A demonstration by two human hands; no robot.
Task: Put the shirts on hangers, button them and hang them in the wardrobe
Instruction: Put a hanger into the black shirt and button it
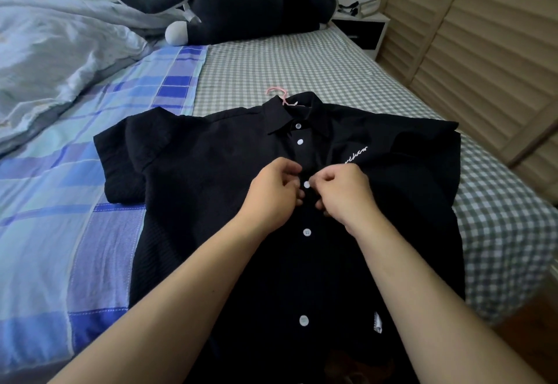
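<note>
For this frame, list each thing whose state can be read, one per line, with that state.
black shirt: flat on the bed, front up, on a hanger.
pink hanger: inside the collar, hook sticking out.
third button: being worked between both hands.
left hand: pinching the placket.
right hand: pinching the placket.
plush cat: lying on the bed.
duvet: crumpled.
</note>
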